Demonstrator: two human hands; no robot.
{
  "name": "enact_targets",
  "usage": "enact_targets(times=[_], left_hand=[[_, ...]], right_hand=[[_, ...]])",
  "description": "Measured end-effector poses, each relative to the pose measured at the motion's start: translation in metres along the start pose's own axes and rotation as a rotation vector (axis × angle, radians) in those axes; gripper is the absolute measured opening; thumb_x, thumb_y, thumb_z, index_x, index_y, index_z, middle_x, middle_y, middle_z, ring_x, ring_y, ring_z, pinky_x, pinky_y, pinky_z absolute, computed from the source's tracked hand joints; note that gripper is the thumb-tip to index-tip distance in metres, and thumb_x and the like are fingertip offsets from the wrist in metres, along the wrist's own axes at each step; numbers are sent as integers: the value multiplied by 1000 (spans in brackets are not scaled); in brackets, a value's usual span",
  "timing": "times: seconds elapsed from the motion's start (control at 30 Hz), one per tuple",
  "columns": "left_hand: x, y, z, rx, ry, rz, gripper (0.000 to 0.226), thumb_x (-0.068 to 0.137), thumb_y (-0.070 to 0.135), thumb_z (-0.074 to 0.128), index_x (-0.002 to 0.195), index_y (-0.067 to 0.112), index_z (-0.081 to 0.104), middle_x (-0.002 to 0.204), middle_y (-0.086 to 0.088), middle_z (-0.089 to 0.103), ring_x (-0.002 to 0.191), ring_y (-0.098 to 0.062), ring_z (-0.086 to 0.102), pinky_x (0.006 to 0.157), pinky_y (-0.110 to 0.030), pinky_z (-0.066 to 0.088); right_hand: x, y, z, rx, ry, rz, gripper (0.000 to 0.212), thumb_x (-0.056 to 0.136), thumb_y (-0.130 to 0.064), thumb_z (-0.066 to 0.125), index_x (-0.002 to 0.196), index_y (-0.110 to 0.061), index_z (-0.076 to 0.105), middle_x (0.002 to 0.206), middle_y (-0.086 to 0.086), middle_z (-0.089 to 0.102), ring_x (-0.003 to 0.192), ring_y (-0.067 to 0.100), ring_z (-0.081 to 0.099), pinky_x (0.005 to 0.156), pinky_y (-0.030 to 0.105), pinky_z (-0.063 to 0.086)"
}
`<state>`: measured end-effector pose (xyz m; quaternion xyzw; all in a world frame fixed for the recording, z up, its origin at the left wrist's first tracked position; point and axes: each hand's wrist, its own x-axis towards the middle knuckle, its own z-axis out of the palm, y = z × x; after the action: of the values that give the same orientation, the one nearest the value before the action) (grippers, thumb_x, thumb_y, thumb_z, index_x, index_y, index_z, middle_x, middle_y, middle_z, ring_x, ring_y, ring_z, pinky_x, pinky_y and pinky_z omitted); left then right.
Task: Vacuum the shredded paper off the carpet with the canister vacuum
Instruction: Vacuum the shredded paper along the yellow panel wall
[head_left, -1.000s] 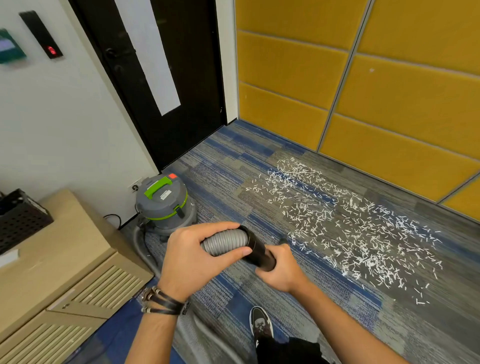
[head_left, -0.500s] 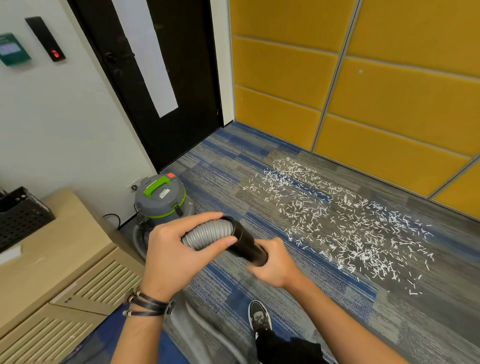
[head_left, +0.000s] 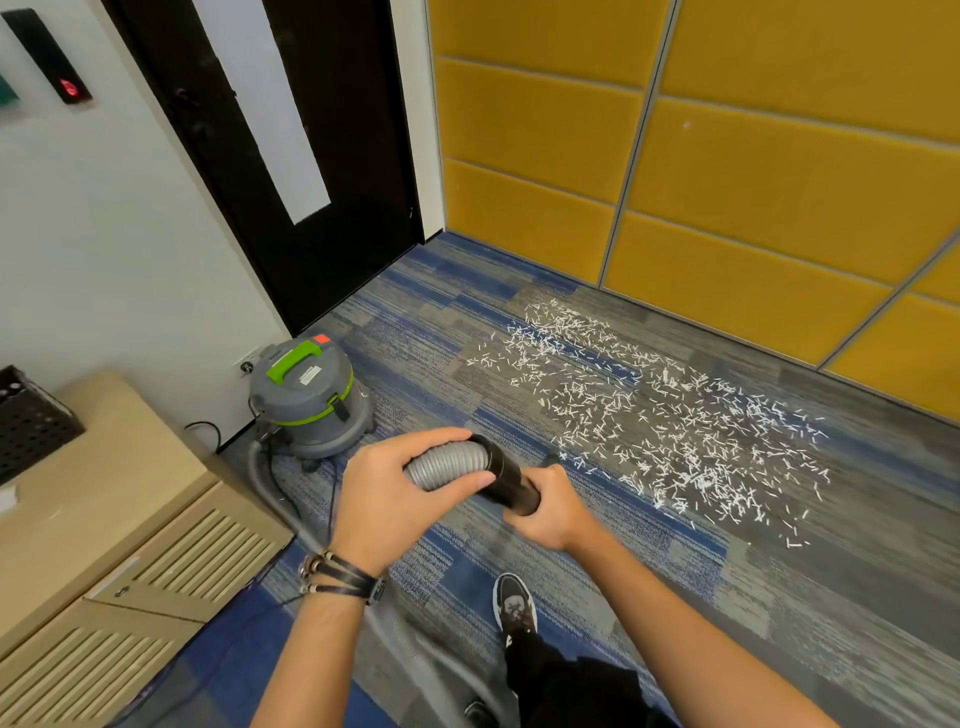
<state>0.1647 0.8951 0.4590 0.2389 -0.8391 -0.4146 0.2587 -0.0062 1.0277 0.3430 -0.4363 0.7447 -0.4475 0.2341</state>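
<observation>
Carpet (head_left: 779, 597) strewn with paper (head_left: 649, 421); vacuum (head_left: 304, 400) parked by dark door (head_left: 332, 130).
Just in front of vacuum, left hand (head_left: 389, 499) wraps grey hose (head_left: 447, 465), fingers and thumb curled round it. Right hand (head_left: 550, 512) grips black tube (head_left: 511, 480) at hose end, hiding its tip. Paper lies right of vacuum, beyond right hand, not touching it. Cabinet (head_left: 104, 509) left of vacuum.

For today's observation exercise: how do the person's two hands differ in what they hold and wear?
The left hand grips the grey ribbed hose; the right hand grips the black tube. The left hand has dark bracelets at its wrist; the right has none. The left hand is nearer the vacuum, the right nearer the shredded paper. Both grip parts of one hose.
</observation>
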Motion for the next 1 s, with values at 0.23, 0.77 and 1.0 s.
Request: enact_targets(times=[0.23, 0.77, 1.0], left_hand=[[-14, -1, 4, 17, 115, -7, 43, 71, 63, 84, 109, 44, 80, 102, 27, 77, 97, 4, 73, 89, -33, 60], [-20, 39, 46, -56, 78, -57, 45, 64, 64, 92, 102, 43, 82, 99, 30, 76, 95, 6, 73, 87, -24, 58], [-15, 94, 78, -35, 120, 49, 45, 66, 56, 95, 105, 38, 83, 99, 25, 78, 93, 2, 74, 86, -24, 58]], right_hand=[[-6, 11, 0, -108, 48, 8, 26, 68, -18, 65, 60, -35, 48, 48, -16, 50, 44, 8, 45, 51, 17, 33], [-39, 21, -24, 27, 95, 73, 18, 67, -29, 64, 58, -36, 50, 50, -13, 49, 46, 7, 41, 47, 25, 32], [-66, 24, -78, 50, 121, 9, 27, 66, -17, 67, 58, -38, 51, 49, -13, 45, 45, 7, 36, 48, 21, 30]])
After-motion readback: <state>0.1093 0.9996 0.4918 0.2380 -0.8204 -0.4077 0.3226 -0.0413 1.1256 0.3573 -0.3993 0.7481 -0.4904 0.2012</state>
